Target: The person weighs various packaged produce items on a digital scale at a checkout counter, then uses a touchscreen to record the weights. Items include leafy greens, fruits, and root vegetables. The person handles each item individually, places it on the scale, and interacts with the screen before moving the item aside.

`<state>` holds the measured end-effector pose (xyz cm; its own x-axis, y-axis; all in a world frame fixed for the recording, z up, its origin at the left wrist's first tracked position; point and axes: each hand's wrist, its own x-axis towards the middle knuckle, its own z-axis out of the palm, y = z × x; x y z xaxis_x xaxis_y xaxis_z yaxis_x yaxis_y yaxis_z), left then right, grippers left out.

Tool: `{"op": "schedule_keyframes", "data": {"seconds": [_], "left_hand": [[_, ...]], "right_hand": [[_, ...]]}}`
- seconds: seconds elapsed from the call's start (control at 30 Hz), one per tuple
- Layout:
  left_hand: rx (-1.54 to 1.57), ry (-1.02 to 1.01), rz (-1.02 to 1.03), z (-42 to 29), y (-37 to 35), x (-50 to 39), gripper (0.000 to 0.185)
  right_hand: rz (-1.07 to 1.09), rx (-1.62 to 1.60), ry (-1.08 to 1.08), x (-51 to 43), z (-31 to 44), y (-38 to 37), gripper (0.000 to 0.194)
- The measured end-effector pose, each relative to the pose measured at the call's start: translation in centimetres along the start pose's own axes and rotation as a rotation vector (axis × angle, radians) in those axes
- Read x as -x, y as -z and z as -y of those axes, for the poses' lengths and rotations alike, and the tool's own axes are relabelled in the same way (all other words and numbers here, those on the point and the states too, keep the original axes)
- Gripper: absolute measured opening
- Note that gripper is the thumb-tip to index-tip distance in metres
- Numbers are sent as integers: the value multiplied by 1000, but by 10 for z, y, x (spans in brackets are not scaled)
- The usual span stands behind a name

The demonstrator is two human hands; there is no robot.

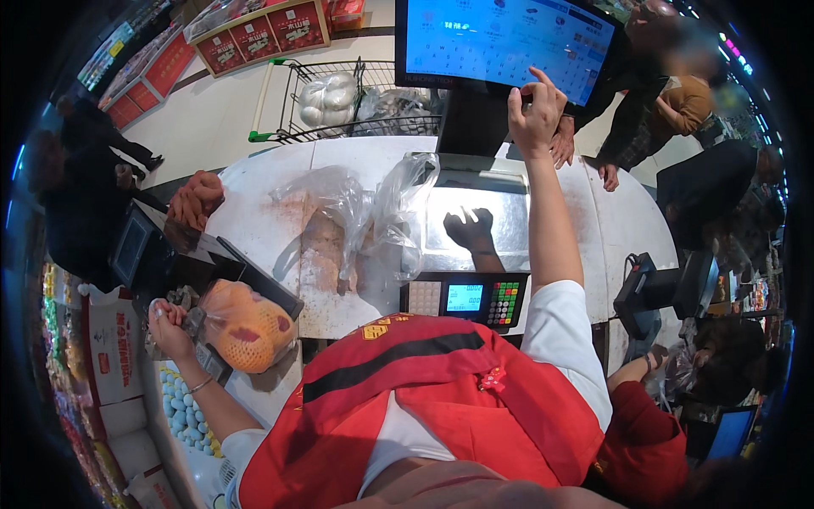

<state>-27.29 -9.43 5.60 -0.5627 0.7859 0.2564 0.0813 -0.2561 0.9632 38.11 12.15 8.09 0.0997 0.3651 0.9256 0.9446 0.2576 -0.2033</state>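
My right hand [539,113] is raised in front of a touch screen [489,44], fingers apart, with nothing held; whether a fingertip touches the glass I cannot tell. On the left, my left hand [168,323] is closed on the gathered top of a clear plastic bag. Round fruits in orange foam netting [249,327] fill that bag, beside a black device on the counter. Below the screen lies the shiny metal pan of a weighing scale [439,238], with the shadow of a hand on it. The scale's keypad and small display [465,298] face me. Crumpled clear plastic bags [402,210] overlap the pan's left edge.
A white counter [254,235] curves around the scale. Reddish produce [196,198] lies at its left edge. A shopping cart [280,105] with bagged goods stands beyond. A black stand [661,289] is at the right. People stand around, and a co-worker's red sleeve [642,432] is at the lower right.
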Motion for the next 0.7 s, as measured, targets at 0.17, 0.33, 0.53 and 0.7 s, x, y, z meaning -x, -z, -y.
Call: {"op": "schedule_keyframes", "data": {"seconds": [0.17, 0.33, 0.53, 0.7], "left_hand": [[84, -98, -119, 8, -9, 9, 30], [128, -162, -134, 10, -12, 12, 31], [119, -62, -100, 2, -9, 9, 30], [-84, 90, 119, -13, -29, -7, 25]], "right_hand": [[-47, -44, 109, -27, 10, -9, 12], [-124, 2, 238, -69, 32, -25, 20], [52, 143, 120, -58, 29, -8, 21], [134, 68, -22, -2, -15, 16, 22]]}}
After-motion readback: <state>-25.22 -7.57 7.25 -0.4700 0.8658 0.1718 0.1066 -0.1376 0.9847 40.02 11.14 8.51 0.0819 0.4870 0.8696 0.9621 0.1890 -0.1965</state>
